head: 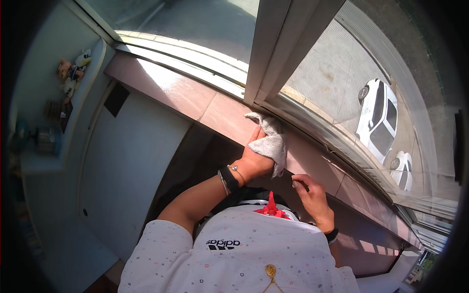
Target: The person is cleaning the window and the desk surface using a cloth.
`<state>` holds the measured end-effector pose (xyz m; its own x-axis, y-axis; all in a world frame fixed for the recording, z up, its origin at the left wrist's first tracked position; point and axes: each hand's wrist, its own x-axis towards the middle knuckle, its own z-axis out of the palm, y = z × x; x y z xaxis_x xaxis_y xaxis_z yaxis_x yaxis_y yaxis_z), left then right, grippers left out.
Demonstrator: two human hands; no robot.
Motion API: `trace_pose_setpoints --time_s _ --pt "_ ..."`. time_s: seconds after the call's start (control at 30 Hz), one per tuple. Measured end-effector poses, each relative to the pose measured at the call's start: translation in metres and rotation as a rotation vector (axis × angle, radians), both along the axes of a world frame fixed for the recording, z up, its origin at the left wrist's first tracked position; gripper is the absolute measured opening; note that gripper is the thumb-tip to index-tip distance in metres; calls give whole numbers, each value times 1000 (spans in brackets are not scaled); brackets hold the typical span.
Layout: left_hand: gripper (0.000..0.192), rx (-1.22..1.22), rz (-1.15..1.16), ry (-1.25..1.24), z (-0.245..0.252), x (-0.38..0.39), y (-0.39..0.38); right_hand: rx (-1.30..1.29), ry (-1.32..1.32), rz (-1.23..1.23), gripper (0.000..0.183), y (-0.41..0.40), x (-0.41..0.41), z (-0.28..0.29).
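My left hand point(256, 155) presses a crumpled light grey cloth point(273, 146) onto the pink tiled window sill point(229, 117), close to the foot of the upright window frame point(269, 55). Folds of the cloth cover part of the fingers. My right hand point(313, 197) hovers by the sill's near edge, to the right of the cloth. Its fingers are loosely curled, the thumb a little apart from the index finger, and I see nothing held in it.
A window track point(315, 135) runs along the sill's outer side, with a mesh screen point(329, 73) at right. Left of me stands a white desk or cabinet point(128, 146), beside a shelf point(88, 95) bearing dolls point(69, 75). Outside are white cars point(377, 117).
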<state>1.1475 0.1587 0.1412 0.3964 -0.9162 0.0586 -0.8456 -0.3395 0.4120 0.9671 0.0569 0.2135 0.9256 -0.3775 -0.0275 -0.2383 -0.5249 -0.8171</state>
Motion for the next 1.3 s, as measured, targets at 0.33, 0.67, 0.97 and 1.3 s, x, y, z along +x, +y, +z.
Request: trace_pose_setpoints --time_s 0.33,0.67,0.97,1.3 --pt "42 -85 263 -304 -29 166 126 3 137 -31 15 24 30 8" --pt "23 147 484 -814 -35 348 221 7 316 -52 19 52 67 24" --pt "19 419 382 -650 -54 346 221 27 256 30 19 45 43 17" --pt "34 -91 350 -616 -56 144 79 -22 98 166 16 -17 -10 8"
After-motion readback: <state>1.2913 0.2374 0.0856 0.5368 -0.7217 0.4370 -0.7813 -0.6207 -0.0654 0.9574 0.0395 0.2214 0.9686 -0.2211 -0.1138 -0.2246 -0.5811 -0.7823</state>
